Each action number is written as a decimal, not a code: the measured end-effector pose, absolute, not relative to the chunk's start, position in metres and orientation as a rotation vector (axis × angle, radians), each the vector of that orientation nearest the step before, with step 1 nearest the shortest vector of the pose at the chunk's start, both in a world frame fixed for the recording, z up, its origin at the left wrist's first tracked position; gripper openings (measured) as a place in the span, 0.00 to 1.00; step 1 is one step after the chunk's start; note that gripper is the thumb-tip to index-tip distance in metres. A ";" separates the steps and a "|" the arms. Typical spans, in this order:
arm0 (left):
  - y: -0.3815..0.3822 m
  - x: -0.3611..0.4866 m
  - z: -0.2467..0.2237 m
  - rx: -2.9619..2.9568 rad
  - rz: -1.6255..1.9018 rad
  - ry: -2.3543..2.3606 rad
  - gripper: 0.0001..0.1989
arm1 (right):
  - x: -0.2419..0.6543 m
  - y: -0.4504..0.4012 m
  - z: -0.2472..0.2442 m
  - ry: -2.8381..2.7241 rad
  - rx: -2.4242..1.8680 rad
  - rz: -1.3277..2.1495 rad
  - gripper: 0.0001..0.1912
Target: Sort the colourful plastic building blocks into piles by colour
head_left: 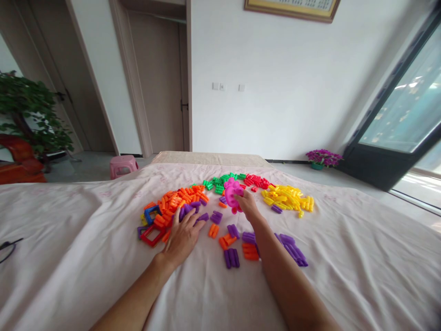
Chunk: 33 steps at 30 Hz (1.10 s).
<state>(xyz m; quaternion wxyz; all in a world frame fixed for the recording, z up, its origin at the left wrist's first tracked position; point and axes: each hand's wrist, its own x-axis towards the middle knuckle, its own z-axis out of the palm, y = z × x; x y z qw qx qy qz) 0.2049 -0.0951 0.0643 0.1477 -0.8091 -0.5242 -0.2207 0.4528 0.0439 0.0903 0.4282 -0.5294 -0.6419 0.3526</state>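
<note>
My right hand (248,207) is closed on a pink flower-shaped plastic piece (233,191) with rounded lobes, held above the middle of the cloth. My left hand (182,236) lies palm down with its fingers apart, the fingertips touching purple plastic pieces (186,210) at the edge of the orange pile (177,198). Red, blue and yellow square frames, among them a red frame (151,235), lie left of that hand. Between my arms several loose purple pieces (231,258) and orange pieces (213,230) are scattered. More purple pieces (292,249) lie beyond my right forearm, which partly hides them.
Behind my hands are a green pile (220,183), a red pile (258,180) and, to the right, a yellow pile (287,197). Everything rests on a wrinkled pale cloth (344,248). A black cord-like item (12,243) lies far left; a pink stool (123,166) stands beyond the cloth.
</note>
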 end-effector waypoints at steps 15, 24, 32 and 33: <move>-0.131 0.258 0.083 -2.687 -0.596 -1.021 0.24 | 0.534 -0.022 0.209 -2.133 -2.036 0.177 0.11; -0.102 0.350 0.082 -2.822 -0.487 -0.720 0.26 | 0.552 -0.021 0.205 -2.127 -1.987 0.253 0.12; -0.068 0.336 0.076 -2.682 -0.428 -1.009 0.12 | 0.564 -0.020 0.202 -2.021 -1.924 0.303 0.12; -0.063 0.324 0.075 -2.642 -0.418 -1.058 0.11 | 0.565 -0.020 0.201 -2.010 -1.924 0.305 0.12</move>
